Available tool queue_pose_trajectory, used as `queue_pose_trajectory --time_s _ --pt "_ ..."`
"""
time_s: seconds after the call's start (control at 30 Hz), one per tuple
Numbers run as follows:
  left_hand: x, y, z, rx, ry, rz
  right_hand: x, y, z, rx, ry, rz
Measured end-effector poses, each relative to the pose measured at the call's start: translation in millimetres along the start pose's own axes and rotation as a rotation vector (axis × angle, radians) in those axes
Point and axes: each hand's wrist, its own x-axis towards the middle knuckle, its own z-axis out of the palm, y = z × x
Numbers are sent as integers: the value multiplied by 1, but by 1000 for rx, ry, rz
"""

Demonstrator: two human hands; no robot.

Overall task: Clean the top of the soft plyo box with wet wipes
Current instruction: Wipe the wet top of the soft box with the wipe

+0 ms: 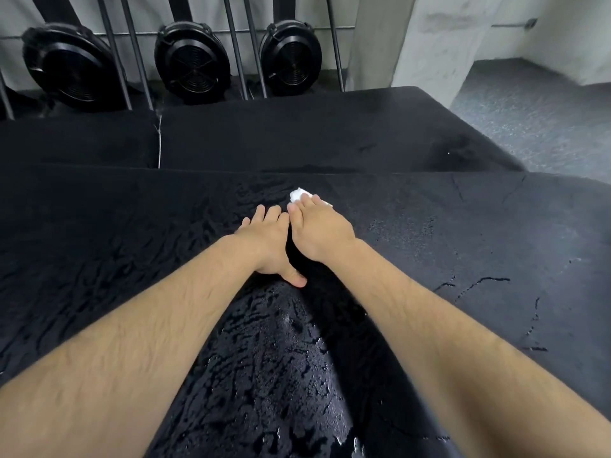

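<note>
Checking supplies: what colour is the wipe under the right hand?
White. The wipe shows best in the head view, under the right hand.

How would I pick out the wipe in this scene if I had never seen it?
Find the big black box top filling the view. Near its far edge the left hand lies flat beside the right hand; a small crumpled wipe pokes out from under the right one. It is the only white lump on that black surface.
</note>
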Motion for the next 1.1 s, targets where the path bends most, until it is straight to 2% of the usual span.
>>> queue_pose_trajectory --time_s 0.07,0.17,0.33,0.43,0.53,0.73,0.8,0.87,0.93,1.0,1.1 --pt "2 -1 2 -18 10 -4 -8 -1 0 52 -7 0" --pt "1 1 0 24 -16 -7 12 5 -6 -17 -30 -63" --pt "-1 2 -2 41 -51 -18 49 0 -13 -128 -107 -16" --pt "0 1 1 17 -63 -19 16 1 -3 -182 -33 -60" --pt "1 2 2 36 -89 -22 -10 15 8 -111 2 -73" --pt "1 7 -4 134 -147 -34 57 47 -16 -115 -55 56" --pt "2 7 -5 153 -164 -40 60 47 -17 -141 -73 45" --pt "2 9 -6 163 -175 -45 39 39 -13 -152 -9 1" --pt "1 15 -6 180 -160 -11 3 31 -1 -201 65 -38" --pt "3 24 -8 241 -143 80 -23 33 7 -204 55 -23" --pt "7 34 -11 329 -185 120 -3 57 -4 -167 71 16"
